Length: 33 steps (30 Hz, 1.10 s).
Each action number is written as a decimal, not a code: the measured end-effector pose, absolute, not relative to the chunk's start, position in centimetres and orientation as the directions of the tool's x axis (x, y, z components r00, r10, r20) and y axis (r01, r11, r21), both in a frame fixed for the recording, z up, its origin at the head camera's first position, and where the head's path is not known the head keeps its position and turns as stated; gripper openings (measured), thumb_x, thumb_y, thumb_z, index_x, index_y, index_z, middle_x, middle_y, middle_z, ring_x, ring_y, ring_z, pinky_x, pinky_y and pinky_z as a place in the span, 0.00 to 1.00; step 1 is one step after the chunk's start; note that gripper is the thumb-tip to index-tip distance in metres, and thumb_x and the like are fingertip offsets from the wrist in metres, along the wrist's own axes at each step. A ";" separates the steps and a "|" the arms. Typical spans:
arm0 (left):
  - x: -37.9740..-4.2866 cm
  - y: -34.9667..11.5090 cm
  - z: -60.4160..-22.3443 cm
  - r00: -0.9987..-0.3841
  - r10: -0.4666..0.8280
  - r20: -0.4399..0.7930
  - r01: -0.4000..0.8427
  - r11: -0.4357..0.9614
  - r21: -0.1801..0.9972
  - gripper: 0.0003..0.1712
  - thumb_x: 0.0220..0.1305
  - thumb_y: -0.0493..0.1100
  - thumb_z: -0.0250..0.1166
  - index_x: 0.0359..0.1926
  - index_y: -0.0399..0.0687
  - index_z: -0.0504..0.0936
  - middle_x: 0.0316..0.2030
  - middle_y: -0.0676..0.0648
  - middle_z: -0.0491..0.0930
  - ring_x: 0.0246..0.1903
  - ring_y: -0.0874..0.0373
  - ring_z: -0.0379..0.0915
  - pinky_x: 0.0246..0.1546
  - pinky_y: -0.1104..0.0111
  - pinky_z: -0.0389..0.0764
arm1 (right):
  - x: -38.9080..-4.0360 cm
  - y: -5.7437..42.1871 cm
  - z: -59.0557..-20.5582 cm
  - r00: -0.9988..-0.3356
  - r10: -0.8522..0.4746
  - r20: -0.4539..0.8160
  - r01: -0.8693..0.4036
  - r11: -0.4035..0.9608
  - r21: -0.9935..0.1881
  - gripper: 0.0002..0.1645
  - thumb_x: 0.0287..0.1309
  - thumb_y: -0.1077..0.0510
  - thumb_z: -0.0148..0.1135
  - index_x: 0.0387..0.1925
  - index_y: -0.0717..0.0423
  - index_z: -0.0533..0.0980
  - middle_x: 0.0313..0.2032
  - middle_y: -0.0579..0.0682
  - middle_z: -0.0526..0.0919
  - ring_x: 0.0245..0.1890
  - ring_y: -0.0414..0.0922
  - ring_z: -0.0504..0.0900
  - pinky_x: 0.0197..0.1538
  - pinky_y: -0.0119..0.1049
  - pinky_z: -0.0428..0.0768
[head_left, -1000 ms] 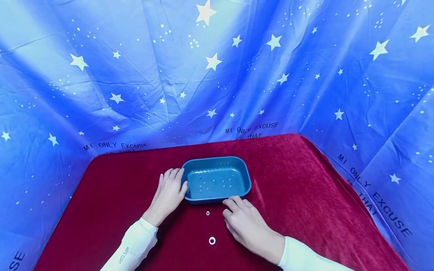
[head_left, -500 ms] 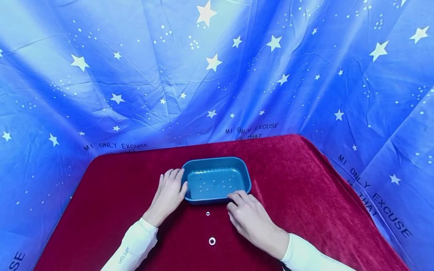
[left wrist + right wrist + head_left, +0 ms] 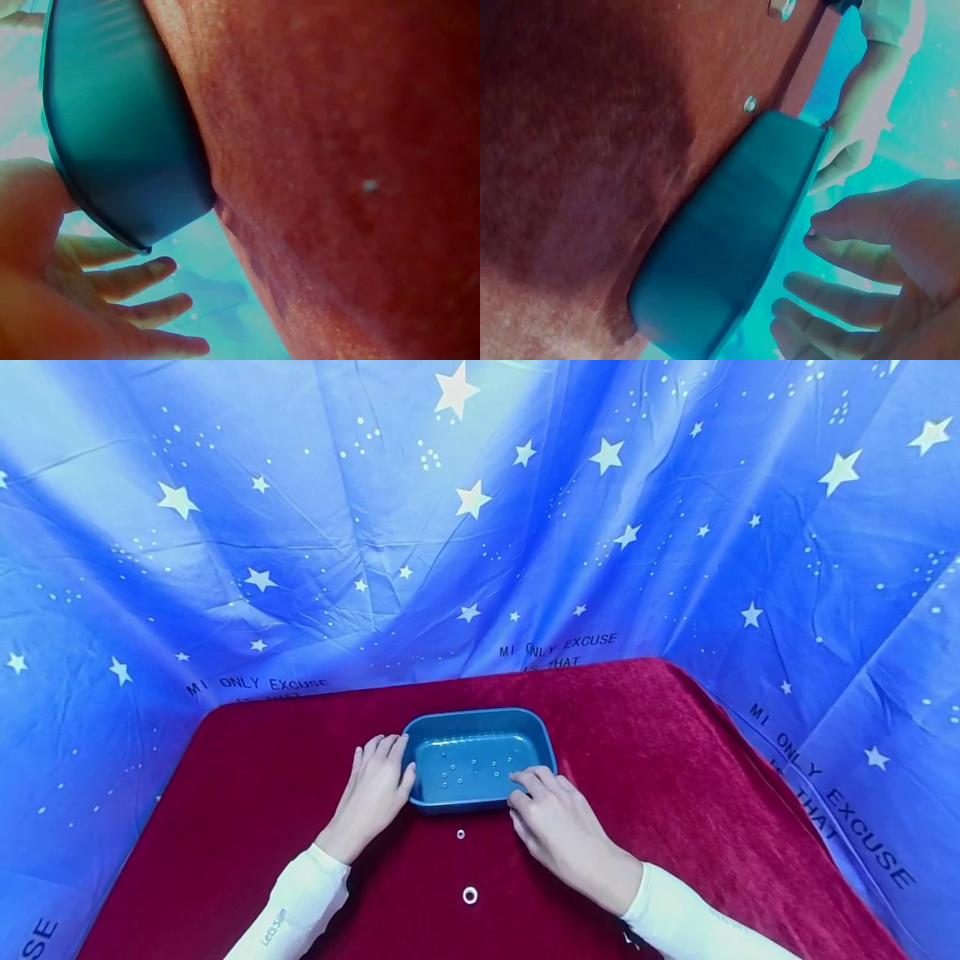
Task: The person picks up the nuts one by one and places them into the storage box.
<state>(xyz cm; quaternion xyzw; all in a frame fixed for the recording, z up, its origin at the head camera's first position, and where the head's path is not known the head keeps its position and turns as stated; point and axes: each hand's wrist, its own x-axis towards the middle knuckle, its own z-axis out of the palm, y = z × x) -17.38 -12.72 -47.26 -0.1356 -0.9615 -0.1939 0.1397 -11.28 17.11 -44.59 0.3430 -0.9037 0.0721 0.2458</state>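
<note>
A blue-green rectangular tub [image 3: 480, 802] stands on the red cloth, with several tiny shiny ring-like pieces [image 3: 460, 781] scattered on its floor. My left hand [image 3: 372, 783] rests against the tub's left end, thumb at the rim and fingers straight and spread in the left wrist view. Over the front right part of the tub reaches my right hand [image 3: 558, 818]. Its thumb and index fingertip meet on a small pale piece [image 3: 811, 232], while the other fingers are loosely bent. In front of the tub lie a small metal nut [image 3: 461, 834] and, nearer me, a larger hex nut [image 3: 470, 896].
Red velvety cloth [image 3: 712, 810] covers the table. A blue curtain [image 3: 322, 510] printed with stars and lettering hangs behind it and along both sides. White sleeves [image 3: 300, 893] cover both forearms.
My right hand has moved right and forward, from the tub's front wall to above its inside at the front right. The left hand, tub and both nuts stay put.
</note>
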 end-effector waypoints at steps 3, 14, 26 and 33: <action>-17.4 -12.7 -47.3 -0.923 0.207 0.325 0.317 0.886 0.337 0.32 0.77 0.43 0.67 0.74 0.30 0.76 0.68 0.30 0.78 0.71 0.30 0.69 0.73 0.27 0.65 | -11.6 17.1 -44.5 -0.651 -0.585 0.483 -0.653 0.756 0.036 0.08 0.60 0.59 0.80 0.40 0.56 0.89 0.52 0.55 0.90 0.55 0.53 0.85 0.50 0.45 0.88; -17.4 -12.7 -47.2 -0.926 0.203 0.317 0.311 0.887 0.341 0.32 0.77 0.44 0.67 0.74 0.31 0.76 0.68 0.31 0.78 0.71 0.31 0.69 0.74 0.28 0.65 | -12.7 17.0 -44.6 -0.665 -0.577 0.474 -0.643 0.766 0.029 0.11 0.58 0.59 0.83 0.41 0.56 0.90 0.52 0.56 0.90 0.54 0.54 0.86 0.51 0.46 0.89; -17.6 -12.7 -47.3 -0.928 0.200 0.313 0.307 0.888 0.343 0.32 0.77 0.43 0.67 0.74 0.31 0.76 0.68 0.32 0.78 0.71 0.32 0.69 0.74 0.28 0.65 | -14.1 16.8 -44.7 -0.658 -0.574 0.488 -0.641 0.767 0.038 0.10 0.57 0.60 0.83 0.39 0.57 0.89 0.51 0.58 0.90 0.53 0.55 0.86 0.46 0.45 0.88; -17.7 -12.8 -47.4 -0.933 0.197 0.301 0.300 0.887 0.352 0.32 0.77 0.44 0.67 0.75 0.32 0.75 0.69 0.33 0.78 0.72 0.32 0.69 0.74 0.28 0.64 | -14.9 16.7 -44.9 -0.657 -0.575 0.488 -0.637 0.769 0.049 0.07 0.59 0.61 0.81 0.38 0.56 0.89 0.50 0.57 0.90 0.52 0.54 0.85 0.44 0.43 0.87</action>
